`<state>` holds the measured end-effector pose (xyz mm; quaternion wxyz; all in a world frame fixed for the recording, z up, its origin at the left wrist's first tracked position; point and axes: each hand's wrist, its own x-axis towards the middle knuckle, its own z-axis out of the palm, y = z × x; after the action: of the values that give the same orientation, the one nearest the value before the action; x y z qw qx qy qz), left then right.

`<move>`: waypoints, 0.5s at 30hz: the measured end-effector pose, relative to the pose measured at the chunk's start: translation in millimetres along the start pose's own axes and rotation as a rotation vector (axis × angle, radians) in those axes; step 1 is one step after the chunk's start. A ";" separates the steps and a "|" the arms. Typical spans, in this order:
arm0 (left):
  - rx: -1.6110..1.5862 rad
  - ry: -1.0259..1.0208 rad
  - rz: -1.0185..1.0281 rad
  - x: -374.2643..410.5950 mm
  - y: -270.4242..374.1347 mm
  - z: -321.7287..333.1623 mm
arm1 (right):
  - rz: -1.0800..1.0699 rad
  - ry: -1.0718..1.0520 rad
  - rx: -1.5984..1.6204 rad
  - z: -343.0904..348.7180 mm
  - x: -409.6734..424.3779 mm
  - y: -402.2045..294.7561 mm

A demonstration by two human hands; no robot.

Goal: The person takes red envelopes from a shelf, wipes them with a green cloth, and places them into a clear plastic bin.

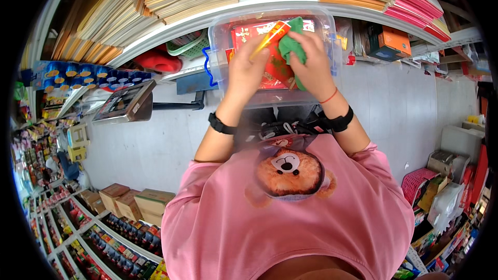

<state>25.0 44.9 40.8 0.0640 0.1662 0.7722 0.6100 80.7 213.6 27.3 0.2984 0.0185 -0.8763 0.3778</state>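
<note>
My left hand (249, 62) grips a slim red-and-yellow packet (277, 33) that bears gold writing. In my right hand (313, 60) is a bunched green cloth (292, 46), close beside the packet's upper end. Both hands are over a clear plastic storage box (216, 33) with blue handles. Red printed packets (243, 35) with gold and white marks lie inside the box, partly hidden by my hands and the cloth.
Stacks of paper (194, 7) fill the shelf beyond the box. A weighing scale display (124, 101) stands to the left on a black arm. Cardboard cartons (151, 204) and bottle shelves lie lower left. A pink basket (416, 184) sits at right. Another person (68, 165) is far left.
</note>
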 end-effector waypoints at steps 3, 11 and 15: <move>-0.004 0.073 0.120 2.6 -22.5 5.6 | -0.044 -0.018 0.030 8.3 -1.2 -12.3; -0.493 0.175 -0.168 11.3 -20.7 -15.5 | -0.232 -0.438 0.049 6.9 -16.2 -8.7; -0.659 0.258 -0.096 14.2 -20.7 -33.3 | 0.155 -0.267 -0.061 -5.5 -16.7 12.0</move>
<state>-1.9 14.8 30.5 0.0447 0.0217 0.5426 0.8386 94.2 222.6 13.5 0.1496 -0.0083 -0.9180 0.3671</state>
